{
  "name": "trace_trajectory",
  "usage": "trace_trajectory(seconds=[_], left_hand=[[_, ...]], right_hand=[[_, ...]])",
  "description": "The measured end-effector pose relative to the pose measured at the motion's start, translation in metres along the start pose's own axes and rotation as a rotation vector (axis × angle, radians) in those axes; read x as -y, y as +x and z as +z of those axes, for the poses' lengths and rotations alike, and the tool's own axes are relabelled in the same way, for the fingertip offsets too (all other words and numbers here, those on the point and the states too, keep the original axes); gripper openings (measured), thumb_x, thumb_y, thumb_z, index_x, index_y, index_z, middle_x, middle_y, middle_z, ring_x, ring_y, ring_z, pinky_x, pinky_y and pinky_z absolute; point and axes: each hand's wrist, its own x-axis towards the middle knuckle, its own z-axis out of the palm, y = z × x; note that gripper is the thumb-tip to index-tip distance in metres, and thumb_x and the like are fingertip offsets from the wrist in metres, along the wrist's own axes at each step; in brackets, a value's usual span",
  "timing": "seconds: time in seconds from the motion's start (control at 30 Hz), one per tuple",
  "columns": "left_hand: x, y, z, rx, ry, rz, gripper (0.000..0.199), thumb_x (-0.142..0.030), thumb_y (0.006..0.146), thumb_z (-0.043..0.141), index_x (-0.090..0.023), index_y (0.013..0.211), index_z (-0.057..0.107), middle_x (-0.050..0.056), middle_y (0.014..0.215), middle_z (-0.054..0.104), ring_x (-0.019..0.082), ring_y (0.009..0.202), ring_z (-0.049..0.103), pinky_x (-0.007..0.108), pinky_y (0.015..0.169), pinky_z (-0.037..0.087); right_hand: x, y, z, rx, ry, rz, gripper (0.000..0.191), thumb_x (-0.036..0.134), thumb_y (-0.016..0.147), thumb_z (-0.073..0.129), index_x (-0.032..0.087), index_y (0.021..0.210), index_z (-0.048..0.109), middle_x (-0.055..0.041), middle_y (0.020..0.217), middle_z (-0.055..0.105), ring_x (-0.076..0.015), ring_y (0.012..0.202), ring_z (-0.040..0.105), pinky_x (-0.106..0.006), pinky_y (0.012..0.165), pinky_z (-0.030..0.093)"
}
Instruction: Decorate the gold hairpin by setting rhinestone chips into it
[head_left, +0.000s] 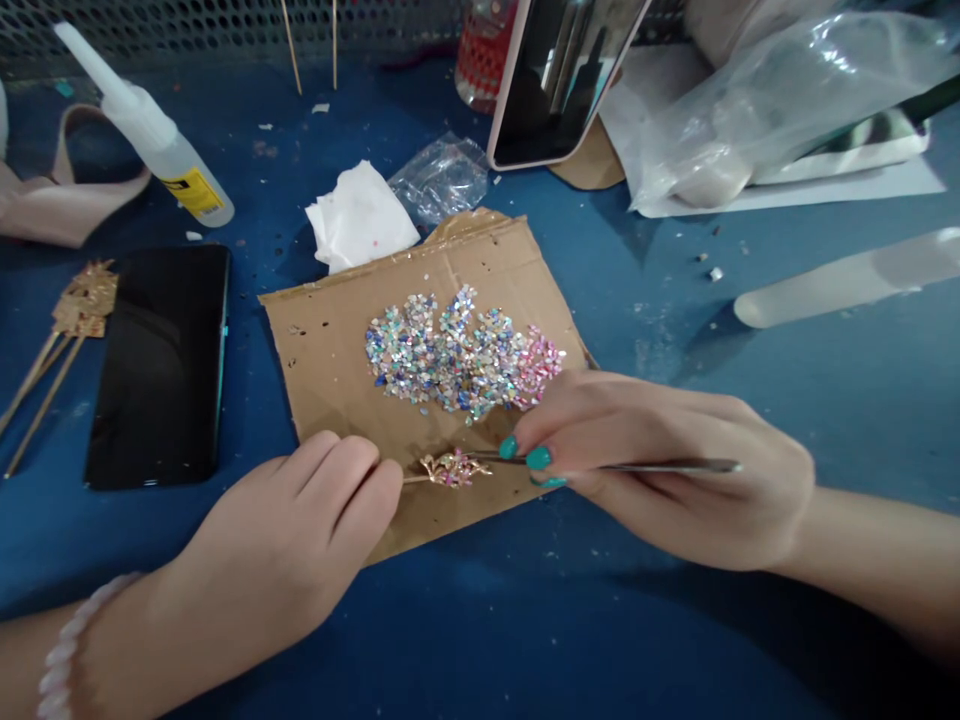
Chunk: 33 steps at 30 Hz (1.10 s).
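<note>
My left hand [300, 540] is closed around the thin stem of a gold hairpin. The hairpin's ornamental head [454, 468], set with pink stones, sticks out to the right of my fingers over a piece of cardboard [337, 390]. Metal tweezers [675, 466] are gripped in my right hand [660, 460], and their tips touch or nearly touch the ornament; whether they pinch anything is too small to tell. Just beyond the ornament, a heap of tiny coloured stones [450, 360] lies on the cardboard, mostly blue, white and teal, with pink ones [540, 365] at its right end.
To the left lie a black phone [161, 370], gold hairpins [79, 305] and a glue bottle [169, 150]. Crumpled white tissue [364, 220] and clear plastic [442, 180] sit behind the cardboard. Another phone [562, 80] stands at the back. A plastic bag [750, 120] and translucent tube [840, 285] occupy the right.
</note>
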Motion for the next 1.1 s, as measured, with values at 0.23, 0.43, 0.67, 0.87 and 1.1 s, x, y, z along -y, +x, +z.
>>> trace_trajectory(seconds=[0.23, 0.43, 0.67, 0.87, 1.1], left_hand=[[0.0, 0.003, 0.001, -0.079, 0.034, 0.013, 0.026, -0.008, 0.094, 0.026, -0.009, 0.101, 0.051, 0.008, 0.084, 0.055, 0.02, 0.071, 0.05, 0.03, 0.051, 0.039], [-0.001, 0.002, 0.003, -0.098, 0.045, 0.004, 0.025, -0.008, 0.094, 0.028, -0.01, 0.099, 0.053, 0.007, 0.083, 0.056, 0.019, 0.071, 0.051, 0.029, 0.052, 0.04], [-0.003, -0.001, 0.002, -0.098, 0.07, -0.017, 0.027, -0.007, 0.091, 0.027, -0.013, 0.096, 0.053, 0.005, 0.082, 0.055, 0.017, 0.069, 0.049, 0.027, 0.051, 0.038], [-0.003, 0.002, 0.001, -0.086, 0.079, -0.01, 0.026, -0.007, 0.091, 0.028, -0.012, 0.097, 0.052, 0.005, 0.083, 0.054, 0.017, 0.071, 0.049, 0.027, 0.05, 0.04], [-0.001, 0.002, 0.001, -0.069, 0.068, 0.018, 0.025, -0.006, 0.09, 0.028, -0.011, 0.097, 0.051, 0.007, 0.085, 0.052, 0.019, 0.069, 0.048, 0.028, 0.049, 0.04]], right_hand=[[-0.003, 0.001, 0.0, -0.008, 0.022, -0.043, 0.016, 0.002, 0.086, 0.053, 0.017, 0.092, 0.056, -0.0066, 0.083, 0.069, -0.013, 0.084, 0.067, -0.026, 0.077, 0.058], [-0.004, -0.001, -0.003, -0.039, 0.047, -0.04, 0.02, -0.003, 0.081, 0.053, 0.014, 0.091, 0.056, -0.0073, 0.08, 0.067, -0.013, 0.083, 0.066, -0.025, 0.074, 0.057], [0.0, 0.0, -0.012, 0.044, 0.002, -0.104, 0.01, 0.005, 0.086, 0.054, 0.013, 0.091, 0.057, -0.01, 0.085, 0.068, -0.0137, 0.085, 0.067, -0.027, 0.076, 0.058], [-0.001, -0.004, -0.01, -0.03, -0.017, -0.069, 0.016, 0.004, 0.085, 0.054, 0.016, 0.095, 0.056, -0.008, 0.085, 0.067, -0.0145, 0.086, 0.066, -0.029, 0.076, 0.058], [-0.009, -0.003, 0.005, -0.151, -0.029, -0.003, 0.024, -0.004, 0.08, 0.056, 0.017, 0.093, 0.058, -0.0048, 0.079, 0.065, -0.0147, 0.078, 0.065, -0.029, 0.069, 0.056]])
